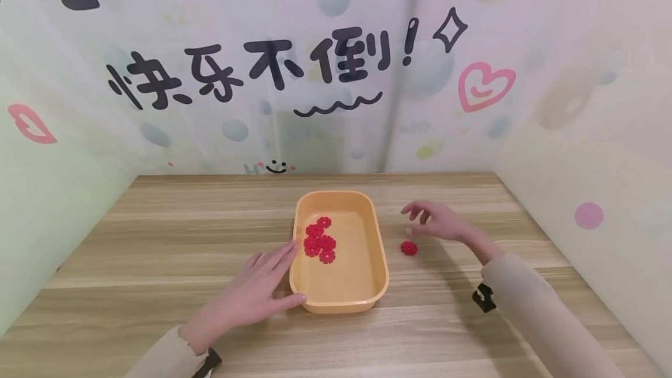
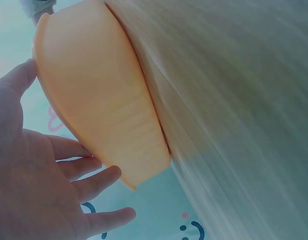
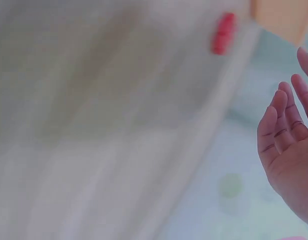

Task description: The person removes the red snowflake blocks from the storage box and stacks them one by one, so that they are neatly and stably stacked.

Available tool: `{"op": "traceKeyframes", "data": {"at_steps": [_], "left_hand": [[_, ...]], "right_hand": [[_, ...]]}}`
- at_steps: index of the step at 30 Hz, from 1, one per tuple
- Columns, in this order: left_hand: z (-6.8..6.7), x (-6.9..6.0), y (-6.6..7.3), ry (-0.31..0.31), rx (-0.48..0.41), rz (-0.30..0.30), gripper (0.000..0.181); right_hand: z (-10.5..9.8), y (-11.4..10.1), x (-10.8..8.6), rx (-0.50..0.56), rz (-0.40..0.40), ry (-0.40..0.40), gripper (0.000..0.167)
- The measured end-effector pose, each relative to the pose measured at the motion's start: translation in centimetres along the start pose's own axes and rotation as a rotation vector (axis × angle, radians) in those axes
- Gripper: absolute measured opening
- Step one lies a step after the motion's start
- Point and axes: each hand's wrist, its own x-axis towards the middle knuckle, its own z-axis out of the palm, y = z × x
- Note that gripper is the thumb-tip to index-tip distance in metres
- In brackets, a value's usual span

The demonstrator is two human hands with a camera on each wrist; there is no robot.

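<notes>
Head view: your left hand [image 1: 252, 291] is at the left side of the orange tub [image 1: 341, 308], fingers extended and slightly parted. The thumb touches the rim at the near-left corner; the fingertips meet the left rim farther from you. Nothing is clasped in this hand. Left wrist view agrees: thumb and fingers lie along the rim, not wrapped around it, with the little finger extending past the wall.

Red flower-shaped pieces [image 1: 326, 244] lie inside the tub, just right of your left fingertips, some overlapping; exact count unclear.

Your right hand [image 1: 436, 223] is raised above the table [image 1: 157, 249], right of the tub and apart from it. Its fingers are loosely bent, thumb apart from them, palm holding nothing. A separate red piece [image 1: 409, 248] is on the table just below that thumb, not touched. Right wrist view shows this piece blurred, well apart from the fingers.

Behind your hands, a printed backdrop [image 1: 336, 139] rises at the far table edge. A black device [image 1: 484, 297] sits at your right cuff.
</notes>
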Motion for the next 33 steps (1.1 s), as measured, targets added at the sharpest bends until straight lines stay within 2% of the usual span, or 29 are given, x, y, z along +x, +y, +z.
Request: {"op": "traceKeyframes", "data": {"at_steps": [6,14,24,28,33], "left_hand": [[0.0,0.0,0.0,0.000,-0.002,-0.004,0.084],[0.0,0.0,0.0,-0.004,0.009,-0.002,0.085],[-0.1,-0.1,0.0,0.006,0.007,0.002,0.084],[-0.3,-0.1,0.1,0.002,0.007,0.001,0.084],[-0.4,-0.1,0.2,-0.001,0.015,0.005,0.085]], "right_hand": [[-1.7,-2.6,2.9,-0.026,-0.074,0.026,0.034],[-2.0,-7.4,6.8,-0.029,-0.033,-0.039,0.036],[0.6,-11.9,10.5,-0.068,-0.053,-0.146,0.035],[2.3,-12.6,11.6,-0.074,-0.055,-0.181,0.034],[4.0,-12.7,12.3,-0.011,-0.033,-0.249,0.034]]}}
